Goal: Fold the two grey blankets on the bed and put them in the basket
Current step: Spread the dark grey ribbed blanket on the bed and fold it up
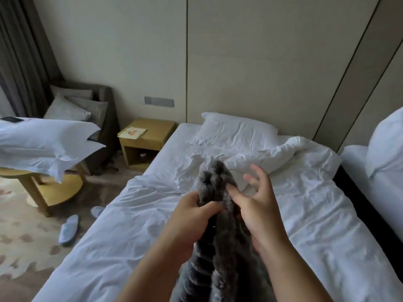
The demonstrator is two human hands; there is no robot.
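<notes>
One grey blanket point(220, 225) is in view, bunched into a long fuzzy rope held up above the bed point(122, 240); its long axis runs from the bottom edge of the view, between the two forearms, up and away toward the headboard wall, with its rounded upper end pointing at the pillow point(237, 129); the left hand point(192, 216) is clenched around the blanket's left side, thumb pressed into the pile; the right hand point(259, 205) pinches the right side between thumb and forefinger while its other three fingers are spread and free of the fabric; beneath them the bed is covered by a crumpled white sheet, with a rumpled white duvet point(290, 153) heaped near the single pillow at the head; to the right, across a dark gap, stands a second bed point(375, 184) with one white pillow on it; to the left a yellow nightstand point(146, 140) sits against the wall with a leaflet on top; further left a round yellow bench point(52, 188) carries two stacked white pillows point(43, 142); behind it is a dark armchair point(102, 118) holding more cushions, beside a grey curtain; two white slippers point(68, 228) lie apart on the patterned carpet just beside the bed.
</notes>
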